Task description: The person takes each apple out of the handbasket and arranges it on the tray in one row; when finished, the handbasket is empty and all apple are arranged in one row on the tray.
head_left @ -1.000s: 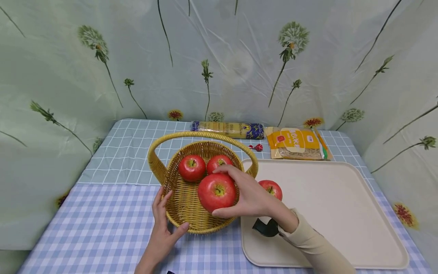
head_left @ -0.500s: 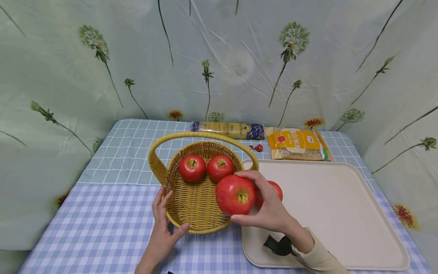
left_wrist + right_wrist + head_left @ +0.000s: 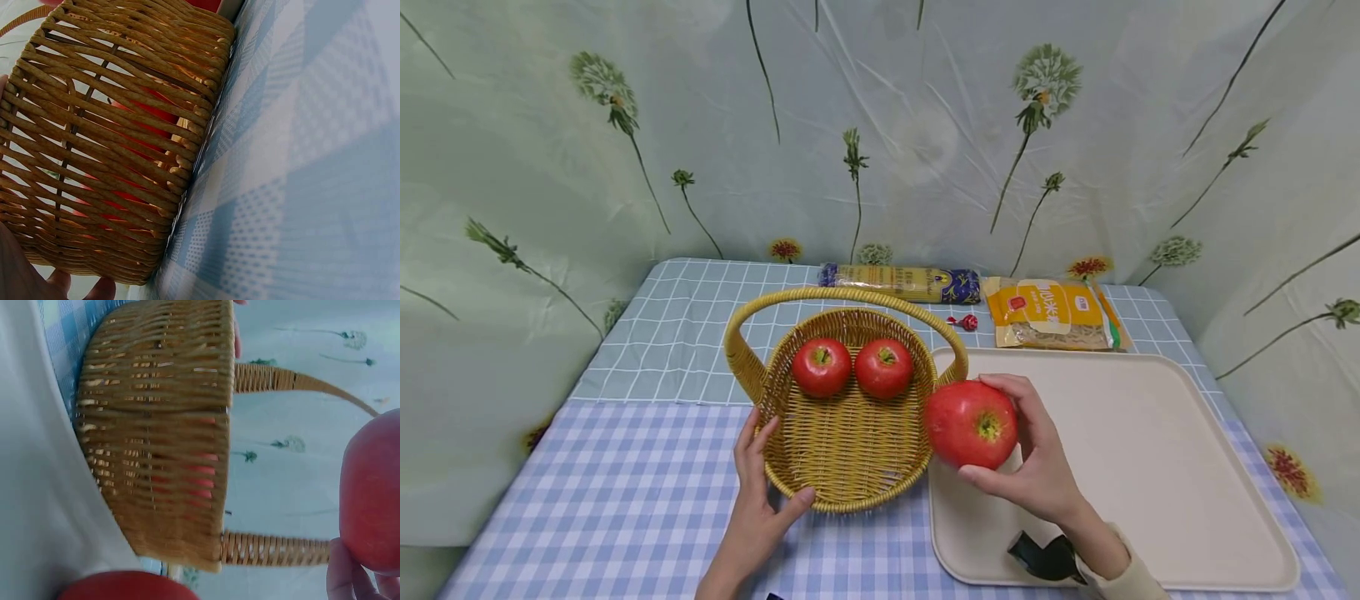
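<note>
My right hand (image 3: 1037, 458) grips a large red apple (image 3: 968, 425) just right of the wicker basket (image 3: 842, 450), above the tray's left end. In the right wrist view this held apple (image 3: 375, 494) is at the right edge, raised beside the handle. Two red apples (image 3: 822, 367) sit side by side at the back of the basket. Another red apple (image 3: 128, 587) is low on the tray in the right wrist view; in the head view it is hidden behind the held one. My left hand (image 3: 756, 504) rests spread against the basket's left front side, thumb on the rim.
A beige tray (image 3: 1120, 467) lies right of the basket. Behind are a yellow-and-blue noodle packet (image 3: 898, 283), an orange food bag (image 3: 1052, 312) and a red wrapped lollipop (image 3: 964, 322). The arched basket handle (image 3: 850, 294) stands upright.
My right hand has carried the apple from over the basket rightward, out past the rim above the tray. The back right apple in the basket is fully uncovered. My left hand stays put.
</note>
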`<state>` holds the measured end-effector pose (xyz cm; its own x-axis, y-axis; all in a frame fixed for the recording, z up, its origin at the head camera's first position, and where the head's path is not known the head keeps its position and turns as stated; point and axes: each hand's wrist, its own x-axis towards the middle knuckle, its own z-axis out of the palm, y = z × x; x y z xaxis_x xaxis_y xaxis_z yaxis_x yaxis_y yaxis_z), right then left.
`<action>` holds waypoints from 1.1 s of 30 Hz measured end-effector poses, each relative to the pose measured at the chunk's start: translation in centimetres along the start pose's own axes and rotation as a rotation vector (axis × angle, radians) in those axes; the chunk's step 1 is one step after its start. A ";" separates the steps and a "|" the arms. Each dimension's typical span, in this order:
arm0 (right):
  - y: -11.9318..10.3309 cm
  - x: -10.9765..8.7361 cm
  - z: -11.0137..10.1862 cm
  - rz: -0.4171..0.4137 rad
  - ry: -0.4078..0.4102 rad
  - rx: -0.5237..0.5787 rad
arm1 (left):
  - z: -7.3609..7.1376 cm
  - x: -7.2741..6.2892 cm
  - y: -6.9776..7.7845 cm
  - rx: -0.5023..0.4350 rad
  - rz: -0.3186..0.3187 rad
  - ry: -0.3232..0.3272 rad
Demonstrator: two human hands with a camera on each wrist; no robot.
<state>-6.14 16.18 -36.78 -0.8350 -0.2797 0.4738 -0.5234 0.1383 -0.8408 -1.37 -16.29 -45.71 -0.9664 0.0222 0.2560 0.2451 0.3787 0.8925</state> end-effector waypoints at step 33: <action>2.5 -1.1 -4.8 0.225 0.418 -0.092 | 0.0 0.0 -0.1 -0.011 0.017 0.003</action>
<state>-7.34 21.41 -38.10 -0.9160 0.1704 0.3633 -0.3188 0.2406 -0.9168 -1.37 -16.28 -45.82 -0.9618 0.0254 0.2724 0.2623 0.3683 0.8919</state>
